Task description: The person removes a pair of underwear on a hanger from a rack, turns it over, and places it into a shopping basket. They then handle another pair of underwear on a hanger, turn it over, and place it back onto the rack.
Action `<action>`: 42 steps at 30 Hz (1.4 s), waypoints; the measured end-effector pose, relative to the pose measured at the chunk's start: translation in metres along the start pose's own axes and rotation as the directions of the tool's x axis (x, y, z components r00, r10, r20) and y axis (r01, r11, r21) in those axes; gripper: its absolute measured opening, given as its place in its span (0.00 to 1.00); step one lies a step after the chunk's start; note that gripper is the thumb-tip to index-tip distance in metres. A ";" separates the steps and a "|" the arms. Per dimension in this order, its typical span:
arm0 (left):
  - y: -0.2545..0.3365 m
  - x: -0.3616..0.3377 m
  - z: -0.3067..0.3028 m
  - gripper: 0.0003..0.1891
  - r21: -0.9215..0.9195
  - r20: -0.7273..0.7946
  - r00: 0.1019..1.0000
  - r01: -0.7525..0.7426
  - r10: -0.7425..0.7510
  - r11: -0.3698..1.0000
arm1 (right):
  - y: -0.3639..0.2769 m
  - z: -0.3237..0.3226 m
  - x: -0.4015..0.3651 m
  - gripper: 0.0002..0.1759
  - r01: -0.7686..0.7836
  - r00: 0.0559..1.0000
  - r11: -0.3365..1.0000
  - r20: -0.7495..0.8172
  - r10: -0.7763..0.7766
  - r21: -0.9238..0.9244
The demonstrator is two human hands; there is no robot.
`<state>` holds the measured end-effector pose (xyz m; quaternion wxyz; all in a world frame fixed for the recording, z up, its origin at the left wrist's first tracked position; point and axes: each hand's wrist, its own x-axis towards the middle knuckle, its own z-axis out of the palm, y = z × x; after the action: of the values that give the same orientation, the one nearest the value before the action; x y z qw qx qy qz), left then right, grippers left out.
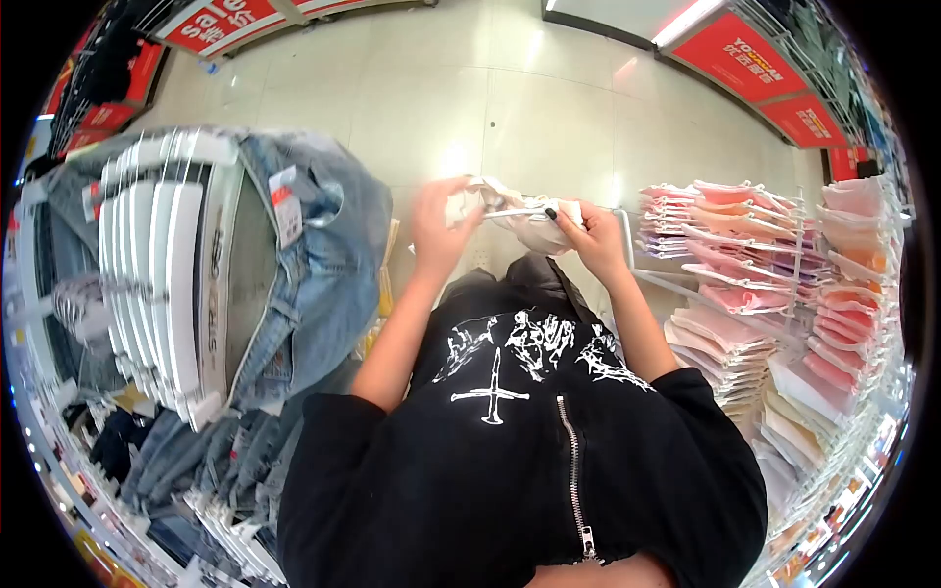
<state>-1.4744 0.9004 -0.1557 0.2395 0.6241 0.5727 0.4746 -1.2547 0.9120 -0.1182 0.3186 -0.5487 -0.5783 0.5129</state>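
Observation:
In front of my body, a small cream garment [534, 233] is held up between my hands. A white plastic hanger [515, 213] runs across its upper part. My right hand [596, 235] is closed on the hanger's right end and the cloth there, thumb on top. At the garment's left end, my left hand [443, 225] has its fingers bent around the pale cloth; they are slightly blurred by motion. The garment's exact kind cannot be made out, as it is bunched up.
At left, jeans [328, 255] hang on a rack with white hangers [181, 284]. To the right, a rack holds pink and peach garments [730, 245] on small hangers. Pale floor tiles [490, 88] lie ahead, with red-signed display stands [745, 59] beyond.

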 end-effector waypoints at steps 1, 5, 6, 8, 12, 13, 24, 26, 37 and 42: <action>0.012 0.013 0.007 0.25 0.022 0.065 0.992 -0.112 0.111 0.993 | 0.002 -0.001 0.005 0.11 -0.015 1.000 1.000 -0.009 0.015 0.011; 0.016 0.037 0.057 0.23 -0.060 0.419 0.884 -0.199 0.206 0.978 | 0.001 -0.010 0.022 0.12 -0.009 1.000 0.998 0.012 0.010 -0.059; 0.015 0.046 0.066 0.23 -0.099 0.525 0.835 -0.131 0.163 0.987 | 0.000 -0.015 0.029 0.12 0.017 1.000 0.997 0.016 -0.016 -0.075; 0.014 0.063 0.078 0.22 -0.085 0.531 0.829 -0.153 0.175 0.985 | -0.001 -0.030 0.045 0.12 0.003 0.999 0.999 0.048 -0.001 -0.043; 0.009 0.107 0.105 0.20 -0.212 0.508 0.835 -0.117 0.212 0.970 | 0.005 -0.059 0.083 0.12 0.010 1.000 0.991 -0.015 -0.008 0.132; 0.012 0.119 0.111 0.19 -0.186 0.480 0.861 -0.086 0.167 0.979 | 0.003 -0.067 0.096 0.12 -0.001 1.000 0.983 0.014 -0.002 0.184; 0.039 0.273 0.202 0.11 -0.383 0.638 0.766 0.407 -0.081 0.830 | -0.010 -0.201 0.203 0.22 0.076 0.990 0.952 0.091 -0.108 0.298; 0.046 0.287 0.217 0.12 -0.252 0.695 0.715 0.340 -0.075 0.906 | -0.008 -0.216 0.213 0.25 0.034 0.992 0.942 0.103 -0.073 0.335; 0.078 0.337 0.308 0.07 -0.212 0.805 0.590 0.195 0.058 0.958 | 0.009 -0.293 0.233 0.29 0.059 0.994 0.899 -0.106 -0.014 0.433; 0.089 0.361 0.357 0.04 -0.160 0.845 0.533 0.157 0.052 0.974 | 0.031 -0.315 0.245 0.27 0.198 0.947 0.854 -0.318 -0.040 0.481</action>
<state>-1.1604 1.3075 -0.1213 0.5665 0.7277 0.3491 0.1662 -0.9992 1.2206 -0.1099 0.5662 -0.4786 -0.4017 0.5376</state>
